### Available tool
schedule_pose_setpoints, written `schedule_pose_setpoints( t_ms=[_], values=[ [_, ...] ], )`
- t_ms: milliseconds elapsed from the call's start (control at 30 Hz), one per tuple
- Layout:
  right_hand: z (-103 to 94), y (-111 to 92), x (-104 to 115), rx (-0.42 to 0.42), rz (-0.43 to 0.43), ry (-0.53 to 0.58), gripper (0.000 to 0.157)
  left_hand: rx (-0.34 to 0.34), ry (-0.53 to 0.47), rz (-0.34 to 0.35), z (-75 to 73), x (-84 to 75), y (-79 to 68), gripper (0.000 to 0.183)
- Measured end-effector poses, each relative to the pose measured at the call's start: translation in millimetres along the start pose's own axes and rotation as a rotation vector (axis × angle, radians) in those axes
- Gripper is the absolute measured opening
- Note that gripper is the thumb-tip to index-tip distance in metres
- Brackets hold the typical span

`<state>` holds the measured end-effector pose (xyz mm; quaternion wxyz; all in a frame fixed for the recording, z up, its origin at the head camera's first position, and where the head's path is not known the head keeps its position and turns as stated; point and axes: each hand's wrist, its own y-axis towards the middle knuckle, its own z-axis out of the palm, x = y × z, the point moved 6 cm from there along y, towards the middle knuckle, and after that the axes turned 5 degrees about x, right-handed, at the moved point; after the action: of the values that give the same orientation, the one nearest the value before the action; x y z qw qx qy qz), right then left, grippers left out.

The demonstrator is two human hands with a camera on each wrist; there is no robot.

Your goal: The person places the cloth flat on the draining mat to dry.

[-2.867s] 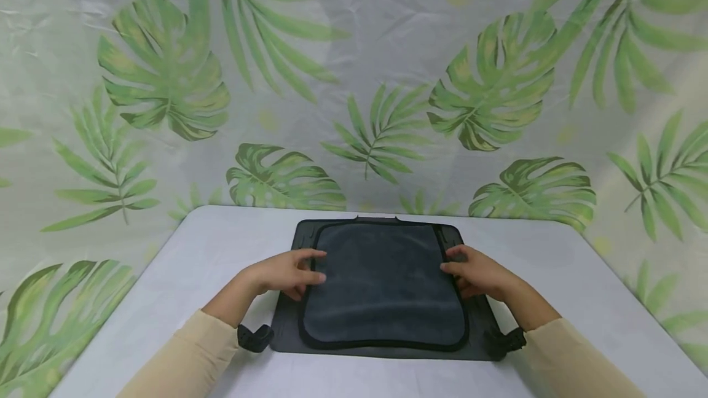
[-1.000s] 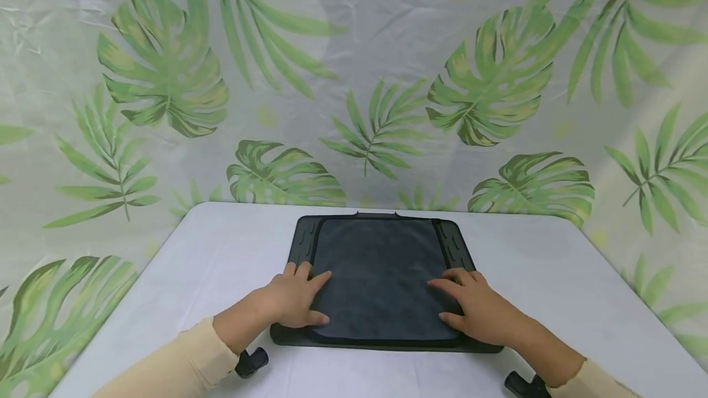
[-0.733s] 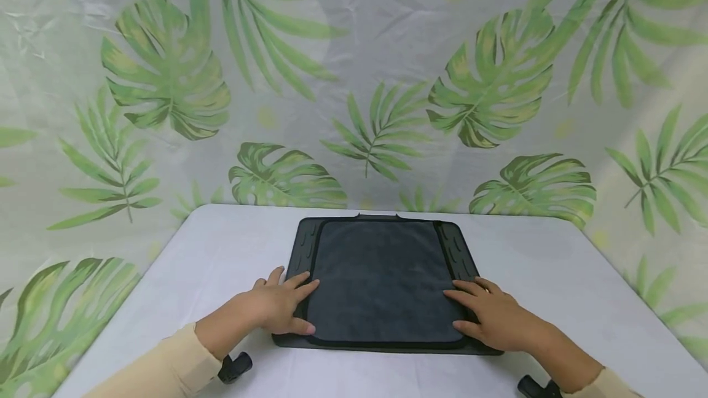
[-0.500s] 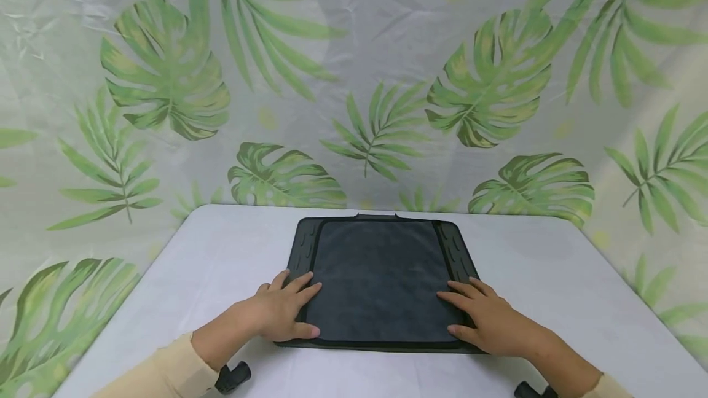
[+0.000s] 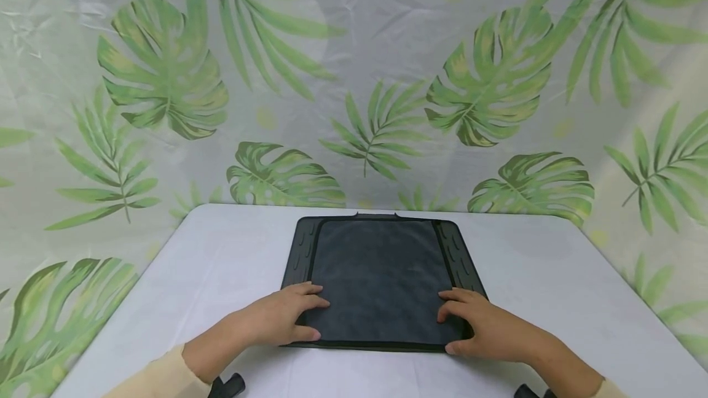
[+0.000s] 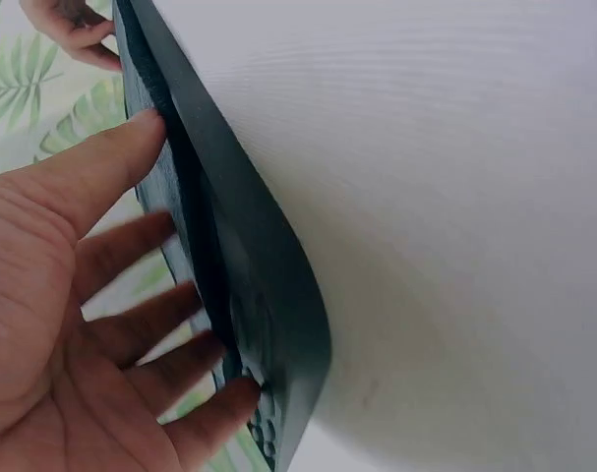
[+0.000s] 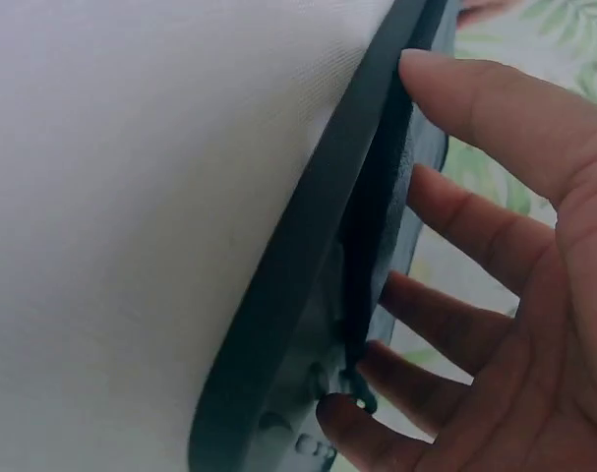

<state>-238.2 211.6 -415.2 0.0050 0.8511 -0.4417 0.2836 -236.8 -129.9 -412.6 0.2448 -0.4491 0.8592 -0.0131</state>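
Observation:
A flat black tray with raised ridges down its sides lies on the table, and a dark blue-grey sheet, perhaps cloth, covers its middle. My left hand rests at the near left corner, its fingertips on the sheet and its thumb by the front edge. At the near right corner, my right hand touches the sheet's edge with slightly bent fingers. Both wrist views show spread fingers of the left hand and right hand against the tray's inner side. Neither hand grips anything.
The tray stands on a white-covered table. Behind it hangs a leaf-patterned curtain. Black wrist mounts show below the hands.
Both hands have come from the tray's sides down to its near corners. The sheet looks smoother than about three seconds ago. The tray has stayed nearly in place.

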Motion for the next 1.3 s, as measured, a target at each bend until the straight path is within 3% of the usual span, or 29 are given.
schedule_pose_setpoints(
  t_ms=[200, 400, 667, 800, 967, 1100, 1300],
  values=[
    [-3.3, -9, -8, 0.010, -0.005, -0.001, 0.027, 0.003, 0.038, 0.054, -2.5, -2.6, -8.0, 0.036],
    [-8.1, -11, -12, -0.001, -0.006, -0.011, 0.021, -0.043, 0.077, 0.108, -3.8, -4.3, -9.6, 0.023],
    [-14.1, -1, -7, -0.020, -0.002, -0.039, 0.015, -0.044, 0.038, 0.096, -11.4, -3.0, -5.8, 0.007],
    [-25.1, 17, 0, -0.067, 0.019, -0.081, 0.019, -0.071, 0.044, 0.065, -19.9, -2.0, 7.8, 0.013],
    [-40.4, 47, 3, -0.144, 0.058, -0.135, 0.034, -0.107, 0.037, -0.031, -26.0, 9.0, 33.0, 0.048],
    [-51.0, 79, -7, -0.166, 0.077, -0.158, 0.056, -0.063, 0.042, -0.103, -32.2, 24.1, 62.3, 0.073],
    [-59.8, 123, -36, -0.103, 0.161, -0.211, 0.073, -0.017, 0.135, -0.211, -41.3, 43.1, 106.9, 0.086]
  ],
)
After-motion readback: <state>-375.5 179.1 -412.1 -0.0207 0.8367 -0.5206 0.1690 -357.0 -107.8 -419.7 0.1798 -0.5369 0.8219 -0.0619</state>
